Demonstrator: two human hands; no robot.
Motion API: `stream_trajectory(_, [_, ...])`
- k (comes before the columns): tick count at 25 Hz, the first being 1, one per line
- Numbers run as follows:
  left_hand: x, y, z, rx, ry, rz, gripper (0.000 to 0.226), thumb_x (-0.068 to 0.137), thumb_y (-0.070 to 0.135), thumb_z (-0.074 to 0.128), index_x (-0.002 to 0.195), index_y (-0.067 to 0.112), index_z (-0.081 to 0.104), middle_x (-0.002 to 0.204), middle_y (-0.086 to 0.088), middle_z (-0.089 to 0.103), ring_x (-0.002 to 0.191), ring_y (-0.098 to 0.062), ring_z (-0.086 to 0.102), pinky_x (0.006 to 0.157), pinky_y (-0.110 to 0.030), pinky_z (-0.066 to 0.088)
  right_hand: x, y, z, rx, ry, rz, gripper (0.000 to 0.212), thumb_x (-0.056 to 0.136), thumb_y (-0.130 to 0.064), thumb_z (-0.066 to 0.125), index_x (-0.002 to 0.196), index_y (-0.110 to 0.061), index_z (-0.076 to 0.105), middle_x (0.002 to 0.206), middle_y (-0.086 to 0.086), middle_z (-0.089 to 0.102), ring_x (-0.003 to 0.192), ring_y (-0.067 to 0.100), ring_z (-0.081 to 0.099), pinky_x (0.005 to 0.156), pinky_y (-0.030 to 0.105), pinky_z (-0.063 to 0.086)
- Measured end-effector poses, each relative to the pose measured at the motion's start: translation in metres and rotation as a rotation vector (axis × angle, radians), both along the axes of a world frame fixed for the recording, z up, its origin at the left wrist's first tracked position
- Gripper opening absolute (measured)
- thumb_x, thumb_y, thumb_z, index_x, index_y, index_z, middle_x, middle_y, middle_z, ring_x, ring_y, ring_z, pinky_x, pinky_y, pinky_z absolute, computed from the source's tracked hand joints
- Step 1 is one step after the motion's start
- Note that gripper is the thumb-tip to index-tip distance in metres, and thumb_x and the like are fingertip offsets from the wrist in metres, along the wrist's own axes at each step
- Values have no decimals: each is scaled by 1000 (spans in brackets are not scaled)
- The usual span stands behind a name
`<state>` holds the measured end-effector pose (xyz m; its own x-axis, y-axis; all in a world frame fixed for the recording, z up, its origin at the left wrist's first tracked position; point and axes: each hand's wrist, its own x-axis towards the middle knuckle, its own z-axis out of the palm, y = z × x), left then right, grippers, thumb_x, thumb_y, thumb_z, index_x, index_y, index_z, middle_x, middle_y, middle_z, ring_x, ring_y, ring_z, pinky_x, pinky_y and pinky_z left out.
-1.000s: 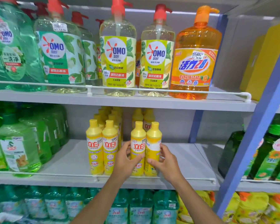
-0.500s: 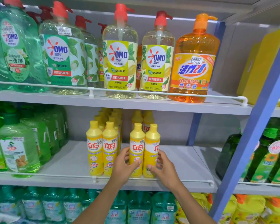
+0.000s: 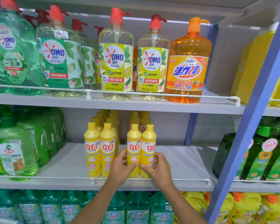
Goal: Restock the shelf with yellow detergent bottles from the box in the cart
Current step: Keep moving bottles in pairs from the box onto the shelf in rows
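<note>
Fingers of left hand (image 3: 121, 167) curled round one slim yellow plastic detergent bottle (image 3: 133, 147), right hand (image 3: 160, 169) round its twin (image 3: 149, 147), both upright near the grey shelf's (image 3: 63, 165) front rail (image 3: 55, 177); sliding them flush, labels forward, seemed wisest

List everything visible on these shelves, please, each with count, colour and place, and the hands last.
held yellow bottles: two, yellow, front of middle shelf, side by side
other yellow detergent bottles: two in front, more behind, yellow, middle shelf
OMO pump bottles: two pale yellow at centre, several green at left, top shelf
orange pump bottle: one, orange, top shelf, right end
green bottles: several, green, middle shelf, left
teal bottles: several, teal, bottom shelf
dark green bottles: several, dark green, right bay
blue upright: one, blue, between the bays
left hand: one, grips the left held bottle
right hand: one, grips the right held bottle
</note>
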<state>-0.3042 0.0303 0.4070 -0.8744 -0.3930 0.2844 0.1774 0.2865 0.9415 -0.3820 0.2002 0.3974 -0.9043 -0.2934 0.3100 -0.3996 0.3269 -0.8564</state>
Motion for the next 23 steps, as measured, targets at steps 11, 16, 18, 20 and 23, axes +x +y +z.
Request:
stream_trajectory(11, [-16, 4, -15, -95, -32, 172, 54, 78, 23, 86, 124, 26, 58, 109, 14, 71, 99, -1, 67, 79, -17, 56, -9, -4, -12, -9, -49, 0, 58, 77, -36, 87, 126, -28, 56, 115, -17, 69, 101, -4, 66, 85, 15, 56])
stream_trajectory(16, [-44, -1, -14, -126, -48, 216, 54, 79, 25, 85, 127, 24, 59, 114, 10, 71, 101, -4, 67, 88, -28, 58, -37, -21, -8, -1, -60, -33, 59, 76, -34, 88, 126, -24, 58, 116, -8, 71, 102, 4, 67, 88, 21, 56])
stream_trajectory(18, [-56, -3, -15, -136, -29, 262, 52, 79, 26, 85, 125, 24, 61, 115, 7, 71, 101, -9, 67, 91, -32, 58, -47, -26, -7, 4, -64, -46, 60, 75, -33, 89, 126, -22, 59, 116, -7, 71, 102, 8, 68, 90, 26, 58])
stream_trajectory(20, [-66, -3, -17, -144, -21, 306, 48, 79, 26, 85, 120, 29, 60, 114, 6, 71, 101, -12, 67, 91, -33, 57, -57, -32, -7, -3, -80, -51, 60, 75, -32, 89, 127, -21, 60, 116, -5, 72, 102, 10, 69, 91, 29, 59])
stream_trajectory(23, [-77, -3, -15, -74, -49, 336, 47, 79, 22, 85, 110, 31, 53, 110, 5, 69, 99, -13, 67, 89, -34, 58, -69, -38, -8, -16, -102, -50, 60, 75, -31, 89, 126, -21, 60, 116, -5, 72, 101, 10, 70, 92, 32, 60])
